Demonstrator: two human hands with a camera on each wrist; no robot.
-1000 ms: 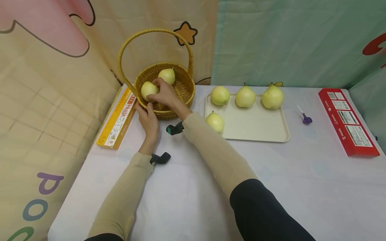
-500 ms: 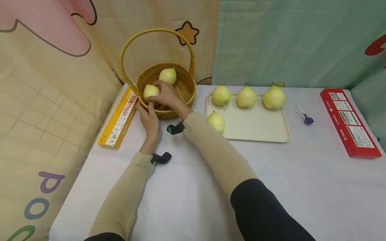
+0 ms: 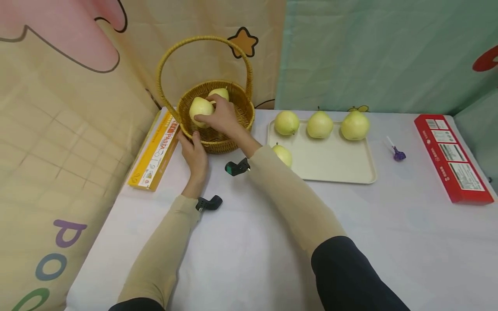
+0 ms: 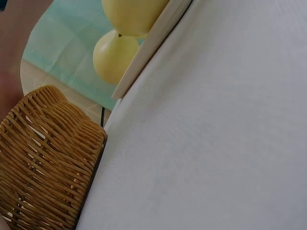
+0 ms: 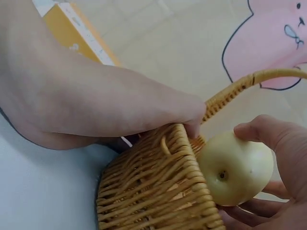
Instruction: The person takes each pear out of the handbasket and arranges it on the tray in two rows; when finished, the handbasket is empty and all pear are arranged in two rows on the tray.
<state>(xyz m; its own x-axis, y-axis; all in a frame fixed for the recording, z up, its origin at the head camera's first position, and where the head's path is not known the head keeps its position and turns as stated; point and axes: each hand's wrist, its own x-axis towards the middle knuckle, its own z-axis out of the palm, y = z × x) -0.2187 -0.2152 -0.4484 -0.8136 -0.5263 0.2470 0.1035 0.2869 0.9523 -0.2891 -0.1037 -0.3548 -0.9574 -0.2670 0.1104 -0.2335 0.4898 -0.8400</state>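
Observation:
A round, pale yellow-green pear (image 3: 200,110) is in my right hand (image 3: 226,117), thumb on one side and fingers on the other. It is at the left side of the wicker basket (image 3: 219,148), just inside the rim. My left hand (image 3: 196,156) grips the basket's near-left rim, the thumb hooked over the edge in the right wrist view. Behind the held pear, a second pear (image 3: 221,92) lies in the basket, partly covered by my right hand. In the left wrist view, the basket's woven side (image 4: 53,158) fills the lower left.
Right of the basket stands a cream tray (image 3: 330,166) with several pears (image 3: 320,125) along its back and left, one partly behind my right sleeve. A yellow pasta box (image 3: 153,151) lies left of the basket. Farther right are a purple lollipop (image 3: 398,154) and a red box (image 3: 453,160).
My right hand has lifted the pear a little from the basket's left side and shifted it right, in front of the other pear. My left hand stays on the rim.

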